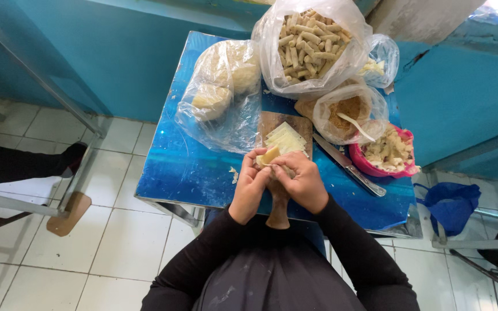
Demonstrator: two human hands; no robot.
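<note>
Rolling station, near edge of surface (pixel 203 173).
My left hand (pixel 250 187) and right hand (pixel 302 183) have fingers clamped on a pastry wrapper (pixel 270 155) (held above cutting board (pixel 278 124) for tight rolling).

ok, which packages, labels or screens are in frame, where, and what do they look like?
No labels, signs or screens; only plastic bags on the blue table.
Large clear bag, table's far end: pale rolled sticks.
Clear bag, left of it: pale dough rounds.
Small clear bag, beside board: brown crumbs, white spoon.
Small clear bag, far right: pale bits.
</note>
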